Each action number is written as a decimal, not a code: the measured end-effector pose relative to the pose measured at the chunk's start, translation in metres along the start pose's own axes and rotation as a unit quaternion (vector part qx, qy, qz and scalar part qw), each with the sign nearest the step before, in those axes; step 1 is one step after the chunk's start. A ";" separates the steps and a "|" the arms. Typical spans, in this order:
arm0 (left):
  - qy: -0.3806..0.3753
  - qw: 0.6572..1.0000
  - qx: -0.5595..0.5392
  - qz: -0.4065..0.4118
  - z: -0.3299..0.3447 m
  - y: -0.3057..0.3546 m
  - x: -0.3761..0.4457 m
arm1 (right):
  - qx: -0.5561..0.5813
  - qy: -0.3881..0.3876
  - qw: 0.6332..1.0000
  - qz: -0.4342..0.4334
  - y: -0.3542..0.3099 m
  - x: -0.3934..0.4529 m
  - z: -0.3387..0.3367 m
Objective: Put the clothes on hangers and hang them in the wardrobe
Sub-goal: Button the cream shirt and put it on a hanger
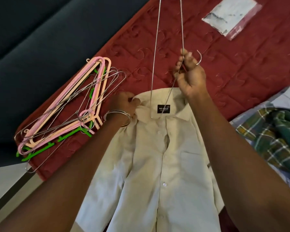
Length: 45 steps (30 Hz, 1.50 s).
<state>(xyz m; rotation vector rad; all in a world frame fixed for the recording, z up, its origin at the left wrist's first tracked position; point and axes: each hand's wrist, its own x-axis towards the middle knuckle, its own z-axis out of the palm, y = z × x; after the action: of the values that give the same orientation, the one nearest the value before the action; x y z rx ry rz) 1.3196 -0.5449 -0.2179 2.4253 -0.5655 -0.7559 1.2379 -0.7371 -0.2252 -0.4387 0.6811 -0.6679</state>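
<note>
A: Where's the shirt from where you sit?

B: I see the cream shirt [157,164] lying collar-up on the red quilted mattress [241,64], buttons partly done, a black label inside the collar. I'll place everything else against that shirt.

A: And the hands?

B: My left hand [126,104] is pinching the collar on the shirt's left side, bangles [119,114] on that wrist. My right hand [189,76], just above the collar, is clenched round a wire hanger [155,47] near its hook; one bent end of the wire dips inside the collar beside the label, the rest rises out of view.

A: Anything else nearby?

B: Left of the shirt, a pile of hangers [65,111], pink, peach, green and wire. Right of it, a plaid cloth [271,139]. Well beyond the collar, a clear plastic packet [231,15].
</note>
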 end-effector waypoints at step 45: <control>-0.091 0.988 0.104 0.075 -0.072 0.000 0.041 | -0.607 -0.093 0.768 0.183 -0.050 -0.083 -0.046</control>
<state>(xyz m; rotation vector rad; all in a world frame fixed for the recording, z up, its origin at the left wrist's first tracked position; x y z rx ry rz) 1.3946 -0.5409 -0.1834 2.4798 -0.9303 -0.8972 1.1368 -0.7225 -0.1933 -1.5051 0.9193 0.2994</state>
